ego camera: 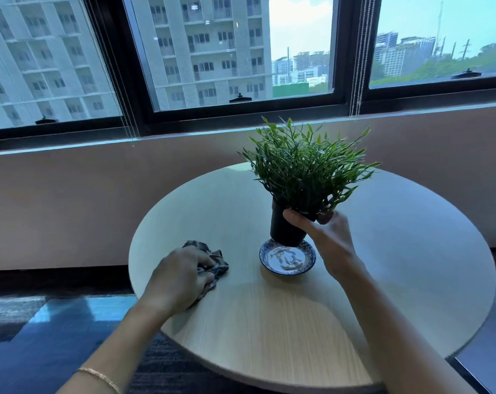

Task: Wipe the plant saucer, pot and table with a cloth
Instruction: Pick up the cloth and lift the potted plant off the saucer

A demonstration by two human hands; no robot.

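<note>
A black pot with a bushy green plant hangs tilted just above a blue-patterned saucer on the round pale wooden table. My right hand grips the pot near its rim, thumb across the front. The saucer's middle shows whitish smears. At the table's left side my left hand holds a crumpled dark patterned cloth down on the tabletop.
A beige wall and a window sill run behind the table, with dark-framed windows above. Dark carpeted floor lies to the left and below the table's edge.
</note>
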